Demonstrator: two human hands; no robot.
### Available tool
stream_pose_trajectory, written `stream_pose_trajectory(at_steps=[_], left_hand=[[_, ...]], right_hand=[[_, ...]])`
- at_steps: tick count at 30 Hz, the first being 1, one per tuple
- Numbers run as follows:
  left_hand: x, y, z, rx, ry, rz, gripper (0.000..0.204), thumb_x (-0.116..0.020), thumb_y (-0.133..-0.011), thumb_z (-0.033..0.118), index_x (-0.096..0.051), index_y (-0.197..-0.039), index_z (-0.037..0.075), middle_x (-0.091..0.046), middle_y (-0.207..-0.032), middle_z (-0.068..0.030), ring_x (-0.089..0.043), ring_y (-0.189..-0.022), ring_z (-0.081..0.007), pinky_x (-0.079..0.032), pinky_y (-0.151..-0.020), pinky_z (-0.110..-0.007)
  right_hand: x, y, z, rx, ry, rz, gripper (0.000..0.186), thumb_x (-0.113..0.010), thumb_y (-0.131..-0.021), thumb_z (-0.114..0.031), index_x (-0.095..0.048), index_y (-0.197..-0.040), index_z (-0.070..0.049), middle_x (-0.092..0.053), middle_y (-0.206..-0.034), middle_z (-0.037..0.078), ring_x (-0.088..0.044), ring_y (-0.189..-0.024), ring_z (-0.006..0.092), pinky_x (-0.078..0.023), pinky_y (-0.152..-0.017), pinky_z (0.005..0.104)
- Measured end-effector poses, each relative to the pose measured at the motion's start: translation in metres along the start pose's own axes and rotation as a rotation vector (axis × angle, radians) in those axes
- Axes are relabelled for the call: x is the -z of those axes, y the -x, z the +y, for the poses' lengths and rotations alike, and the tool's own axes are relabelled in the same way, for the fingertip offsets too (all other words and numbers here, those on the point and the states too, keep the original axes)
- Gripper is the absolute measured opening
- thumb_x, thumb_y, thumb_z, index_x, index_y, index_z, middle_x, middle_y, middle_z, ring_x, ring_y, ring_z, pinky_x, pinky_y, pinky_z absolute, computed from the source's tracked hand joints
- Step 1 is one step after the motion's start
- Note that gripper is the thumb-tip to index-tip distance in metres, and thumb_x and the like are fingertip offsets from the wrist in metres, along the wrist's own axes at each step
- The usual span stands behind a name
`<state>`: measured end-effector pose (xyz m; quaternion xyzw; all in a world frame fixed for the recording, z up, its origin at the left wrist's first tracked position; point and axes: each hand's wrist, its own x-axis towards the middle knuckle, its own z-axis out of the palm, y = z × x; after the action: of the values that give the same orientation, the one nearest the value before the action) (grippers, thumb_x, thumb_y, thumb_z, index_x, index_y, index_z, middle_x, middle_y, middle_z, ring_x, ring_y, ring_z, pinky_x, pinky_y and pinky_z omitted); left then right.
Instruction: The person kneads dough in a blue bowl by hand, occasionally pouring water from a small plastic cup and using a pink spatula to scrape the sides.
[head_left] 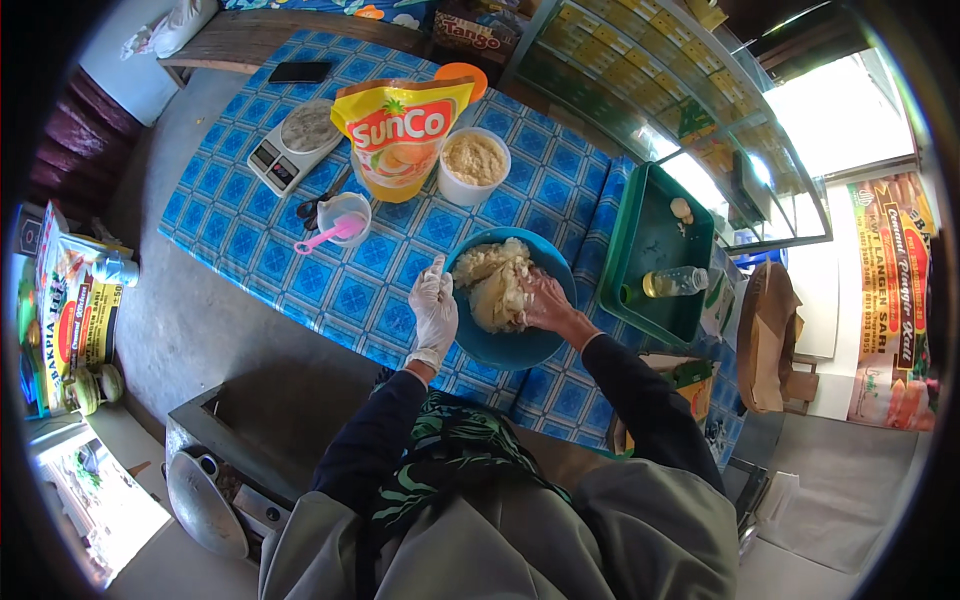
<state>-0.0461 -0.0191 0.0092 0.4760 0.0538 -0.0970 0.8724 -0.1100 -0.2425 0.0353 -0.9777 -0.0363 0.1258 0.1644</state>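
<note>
Right hand (545, 300): pressing down into the pale dough (497, 283), its fingers spreading apart and partly sinking in – bare, with a dark sleeve reaching back toward the body.
Left hand (434, 305): wearing a white glove, resting against the near-left rim of the bowl, fingers lying loosely together and gripping nothing (one is pointing up, away from the body).
Blue bowl (510, 345): sitting on the near edge of the surface, holding the lump of dough, which is filling most of its far half.
Surface (260, 230): wearing a blue checked cloth.
Green tray (650, 270): lying just to the right of the bowl, carrying a small clear bottle (676, 282) on its side.
Small cup (343, 217): standing farther left, with a pink spoon (328, 236) leaning out of it.
White tub (474, 165): standing beyond the bowl, holding pale crumbly stuff.
Yellow pouch (400, 135): standing upright – just left of the tub.
Kitchen scale (296, 145): sitting at the far left.
</note>
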Motion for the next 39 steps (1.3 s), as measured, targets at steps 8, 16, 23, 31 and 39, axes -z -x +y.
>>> stream_pose_trajectory(at_steps=[8, 16, 23, 31, 39], left_hand=[[-0.006, 0.003, -0.008, 0.01, 0.123, 0.075, 0.03, -0.045, -0.101, 0.007, -0.054, -0.127, -0.006, -0.052, -0.122, -0.0038, -0.048, -0.101, -0.0061, -0.04, -0.097, -0.021], [-0.001, 0.011, 0.003, -0.134, -0.271, 0.023, 0.028, -0.049, -0.101, 0.009, -0.058, -0.124, -0.004, -0.054, -0.102, -0.0001, -0.048, -0.091, -0.0051, -0.041, -0.088, -0.019], [0.005, 0.019, -0.005, -0.295, -0.765, -0.073, 0.032, -0.051, -0.096, 0.0, -0.058, -0.127, -0.001, -0.061, -0.106, -0.0095, -0.057, -0.093, -0.0185, -0.045, -0.084, -0.027], [0.009, 0.017, 0.01, -0.509, -0.997, -0.264, 0.051, -0.054, -0.081, -0.008, -0.055, -0.132, 0.0, -0.06, -0.107, -0.019, -0.057, -0.099, -0.0365, -0.047, -0.088, -0.04], [-0.007, 0.016, 0.014, -0.381, -0.837, -0.147, 0.053, -0.048, -0.079, -0.011, -0.057, -0.13, 0.002, -0.06, -0.105, -0.0179, -0.057, -0.099, -0.0354, -0.046, -0.089, -0.041]], right_hand=[[-0.046, 0.019, -0.007, 0.409, -0.058, 0.334, 0.057, -0.075, -0.077, -0.007, -0.054, -0.129, -0.004, -0.058, -0.13, 0.015, -0.058, -0.117, 0.0272, -0.047, -0.099, 0.0425], [-0.048, 0.023, -0.076, -0.474, -2.603, 0.274, 0.046, -0.055, -0.096, -0.018, -0.042, -0.138, -0.003, -0.055, -0.133, 0.015, -0.056, -0.122, 0.0293, -0.047, -0.101, 0.0426], [0.029, 0.064, -0.091, -0.426, -1.605, 0.511, 0.036, -0.057, -0.095, -0.018, -0.053, -0.126, 0.0, -0.059, -0.125, 0.014, -0.061, -0.112, 0.031, -0.055, -0.09, 0.0465], [-0.009, -0.019, -0.071, -0.325, 0.035, 0.203, 0.08, -0.078, -0.058, -0.034, -0.052, -0.127, -0.003, -0.044, -0.127, 0.021, -0.039, -0.122, 0.0426, -0.035, -0.095, 0.0513], [-0.022, -0.058, -0.061, 0.323, 0.341, -0.055, 0.037, -0.069, -0.071, -0.025, -0.064, -0.103, -0.006, -0.057, -0.113, 0.017, -0.051, -0.109, 0.0324, -0.044, -0.09, 0.0465]])
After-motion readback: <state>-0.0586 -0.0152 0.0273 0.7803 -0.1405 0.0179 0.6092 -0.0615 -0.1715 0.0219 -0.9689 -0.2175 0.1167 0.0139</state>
